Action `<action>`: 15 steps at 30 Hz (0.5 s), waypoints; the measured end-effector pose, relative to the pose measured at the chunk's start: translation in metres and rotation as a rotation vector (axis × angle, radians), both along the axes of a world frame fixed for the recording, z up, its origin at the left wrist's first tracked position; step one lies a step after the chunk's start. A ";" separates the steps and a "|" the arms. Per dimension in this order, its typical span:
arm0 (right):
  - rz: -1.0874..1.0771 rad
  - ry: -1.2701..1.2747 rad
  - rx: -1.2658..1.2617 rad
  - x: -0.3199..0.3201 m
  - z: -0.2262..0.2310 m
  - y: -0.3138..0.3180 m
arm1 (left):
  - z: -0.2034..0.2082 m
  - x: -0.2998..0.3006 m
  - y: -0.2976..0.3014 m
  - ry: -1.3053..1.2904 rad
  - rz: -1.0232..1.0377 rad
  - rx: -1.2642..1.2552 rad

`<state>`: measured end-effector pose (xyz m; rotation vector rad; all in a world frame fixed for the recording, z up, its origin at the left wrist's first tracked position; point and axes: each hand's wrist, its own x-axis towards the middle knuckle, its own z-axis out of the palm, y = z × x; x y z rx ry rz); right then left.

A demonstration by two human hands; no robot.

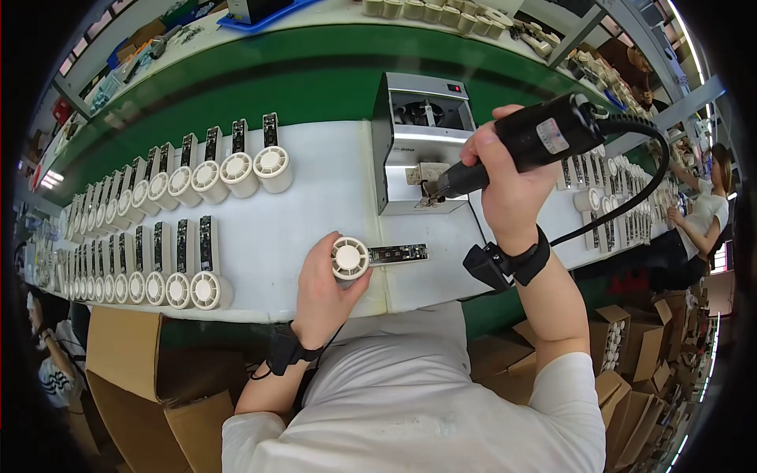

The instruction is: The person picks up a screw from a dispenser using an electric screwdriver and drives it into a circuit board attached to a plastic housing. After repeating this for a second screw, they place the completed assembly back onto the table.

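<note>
My left hand [325,285] is closed around the round, slotted head of a white handheld fan housing [349,258]. Its handle lies on the table, pointing right, with a dark circuit board [398,253] exposed along it. My right hand [509,177] grips a black corded electric screwdriver [544,139], tilted so that its tip points down and left. That tip is at the front outlet of a grey metal screw feeder [398,201]; whether it touches a screw is too small to tell.
Two rows of similar fan housings [206,183] stand on the white table [315,209] to the left, more at the right. The screwdriver's cable [661,169] loops on the right. Cardboard boxes [122,355] stand below the near edge. Co-workers are at both sides, including one person [710,213] at far right.
</note>
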<state>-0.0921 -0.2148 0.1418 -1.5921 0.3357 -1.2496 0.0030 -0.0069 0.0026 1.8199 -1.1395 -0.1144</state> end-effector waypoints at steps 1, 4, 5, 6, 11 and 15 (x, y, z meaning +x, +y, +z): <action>0.010 0.001 0.004 0.002 -0.004 -0.001 | 0.000 0.001 0.000 0.003 0.004 0.003; 0.029 0.011 0.021 0.005 -0.012 -0.004 | -0.002 0.001 0.000 0.010 -0.018 0.010; 0.043 0.025 0.028 0.006 -0.012 -0.004 | -0.002 0.001 0.001 0.018 -0.019 0.016; 0.055 0.039 0.035 0.007 -0.011 -0.005 | -0.001 0.001 0.001 0.024 -0.019 0.020; 0.091 0.228 0.041 0.011 0.001 -0.003 | -0.004 0.004 0.001 0.041 -0.017 0.030; 0.063 0.111 0.201 -0.018 -0.009 0.011 | -0.002 0.003 -0.001 0.052 -0.020 0.029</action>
